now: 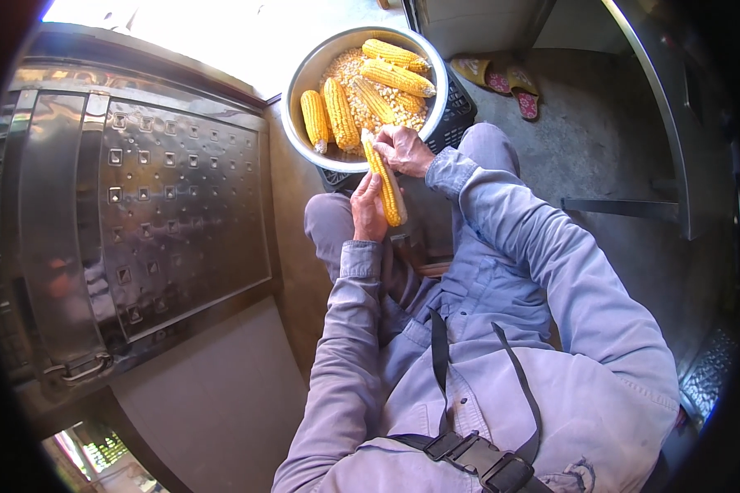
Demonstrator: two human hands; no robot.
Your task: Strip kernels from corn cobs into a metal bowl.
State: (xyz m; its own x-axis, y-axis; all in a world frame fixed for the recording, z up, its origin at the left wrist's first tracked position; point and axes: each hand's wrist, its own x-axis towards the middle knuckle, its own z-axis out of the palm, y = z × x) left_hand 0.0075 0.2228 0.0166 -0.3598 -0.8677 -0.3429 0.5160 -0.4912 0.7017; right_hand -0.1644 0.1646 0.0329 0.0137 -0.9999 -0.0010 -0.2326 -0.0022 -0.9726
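Note:
A yellow corn cob (379, 175) slants over the near rim of a metal basin (291, 117). One side of it is a pale strip bare of kernels. My left hand (369, 209) wraps around its lower half from the left. At the upper end, my right hand (405, 151) has its thumb and fingers pressed on the cob. Loose corn kernels (343, 66) cover much of the basin's inside. Several unshelled cobs lie on them, among them one cob (340, 114) at the left and another cob (398, 77) at the right.
A black plastic crate (459, 101) stands under the basin, between my knees. Slippers (524, 98) lie on the concrete floor to the right. On the left is an embossed metal door (185, 203) with a handle (80, 370). A metal frame (623, 206) stands at the right.

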